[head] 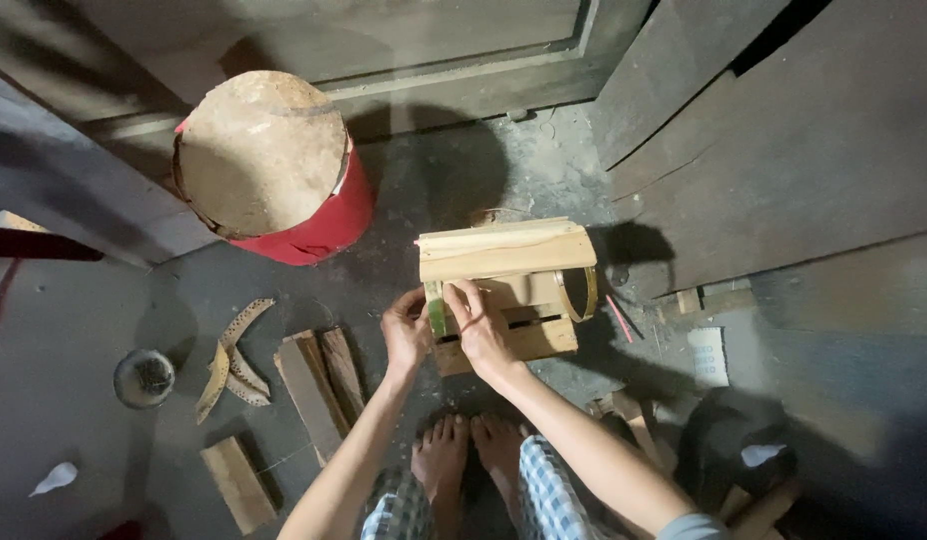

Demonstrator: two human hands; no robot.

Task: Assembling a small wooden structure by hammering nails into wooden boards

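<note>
A small box of pale wooden slats (506, 262) stands on the dark floor in front of my bare feet. A thin bent strip, green on the near side and yellowish at the right end (582, 293), wraps around its front. My left hand (406, 333) pinches the green end of the strip (436, 308) at the box's left corner. My right hand (479, 328) lies beside it, fingers pressing the strip and the slat front. The hands nearly touch.
A red drum topped with a round wooden disc (267, 160) stands to the upper left. Loose wood offcuts (319, 380) and curved bark pieces (234, 360) lie to the left, with a small round tin (144, 377). Dark boards (784, 150) lean at the right.
</note>
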